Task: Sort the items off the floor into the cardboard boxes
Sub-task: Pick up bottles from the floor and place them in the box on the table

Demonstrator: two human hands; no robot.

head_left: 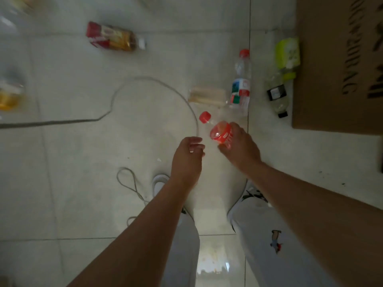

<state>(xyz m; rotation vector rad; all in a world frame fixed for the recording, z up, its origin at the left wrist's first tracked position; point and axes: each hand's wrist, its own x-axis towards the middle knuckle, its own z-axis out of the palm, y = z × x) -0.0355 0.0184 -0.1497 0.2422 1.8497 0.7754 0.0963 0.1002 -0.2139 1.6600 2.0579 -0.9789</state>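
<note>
At frame centre, the right grip clasps a red-labelled bottle above the floor; the left grip, loosely curled, appears empty.

light: dim, flat | glare: pale reflection on the floor at its near edge | blur: soft smear, worst along its left edge | distortion: wide-angle bowing at borders

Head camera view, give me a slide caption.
Right hand grips a red-labelled bottle, left hand empty beside it; a clear bottle lies on the tiled floor near the cardboard box.
</note>
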